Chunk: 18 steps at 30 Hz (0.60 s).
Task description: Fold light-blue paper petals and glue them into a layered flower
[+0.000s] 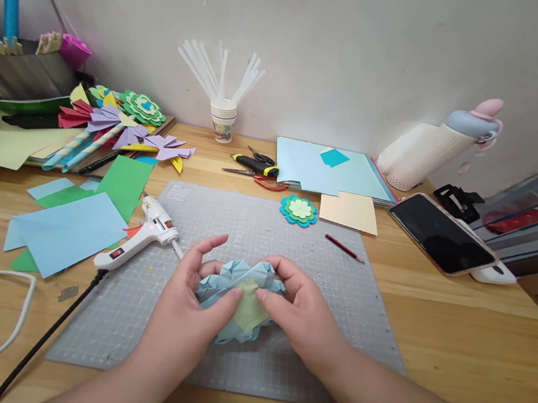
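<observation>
A folded light blue paper flower is held between both hands over the grey cutting mat. A pale green paper piece lies against the flower's near face. My left hand grips the flower's left side, its thumb on the green piece and its index finger raised. On the right side, my right hand holds the flower, with the thumb pressing the green piece's upper right and the other fingers behind the folds. A white glue gun rests left of my left hand.
Blue and green paper lie at left. Behind the mat stand a cup of white sticks, scissors and a yellow cutter. A layered paper flower, a pencil and a phone are to the right.
</observation>
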Each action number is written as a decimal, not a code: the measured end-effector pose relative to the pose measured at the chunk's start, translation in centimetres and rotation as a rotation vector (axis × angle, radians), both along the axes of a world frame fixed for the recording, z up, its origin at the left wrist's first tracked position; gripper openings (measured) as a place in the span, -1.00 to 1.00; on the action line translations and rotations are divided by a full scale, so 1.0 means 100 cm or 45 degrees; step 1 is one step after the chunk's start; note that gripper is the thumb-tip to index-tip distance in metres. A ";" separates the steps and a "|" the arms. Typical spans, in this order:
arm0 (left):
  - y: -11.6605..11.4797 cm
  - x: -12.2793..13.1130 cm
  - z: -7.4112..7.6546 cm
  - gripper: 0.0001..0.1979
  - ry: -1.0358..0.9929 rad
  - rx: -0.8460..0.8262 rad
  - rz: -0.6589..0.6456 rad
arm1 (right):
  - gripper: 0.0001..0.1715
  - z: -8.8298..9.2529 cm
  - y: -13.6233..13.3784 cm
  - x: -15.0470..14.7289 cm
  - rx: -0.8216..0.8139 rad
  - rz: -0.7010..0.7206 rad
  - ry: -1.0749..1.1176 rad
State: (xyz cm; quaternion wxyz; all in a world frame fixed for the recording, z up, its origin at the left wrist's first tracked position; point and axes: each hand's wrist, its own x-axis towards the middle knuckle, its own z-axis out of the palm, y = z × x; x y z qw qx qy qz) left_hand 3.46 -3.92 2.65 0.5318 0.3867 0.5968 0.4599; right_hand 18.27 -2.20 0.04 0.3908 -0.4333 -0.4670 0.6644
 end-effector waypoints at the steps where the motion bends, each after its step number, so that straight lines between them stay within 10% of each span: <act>1: 0.001 -0.001 0.000 -0.33 0.006 0.005 0.010 | -0.83 -0.001 0.000 0.000 -0.017 0.014 0.013; 18: 0.004 -0.010 -0.011 -0.36 0.036 0.063 -0.103 | -0.82 -0.002 0.002 -0.002 0.079 0.040 -0.189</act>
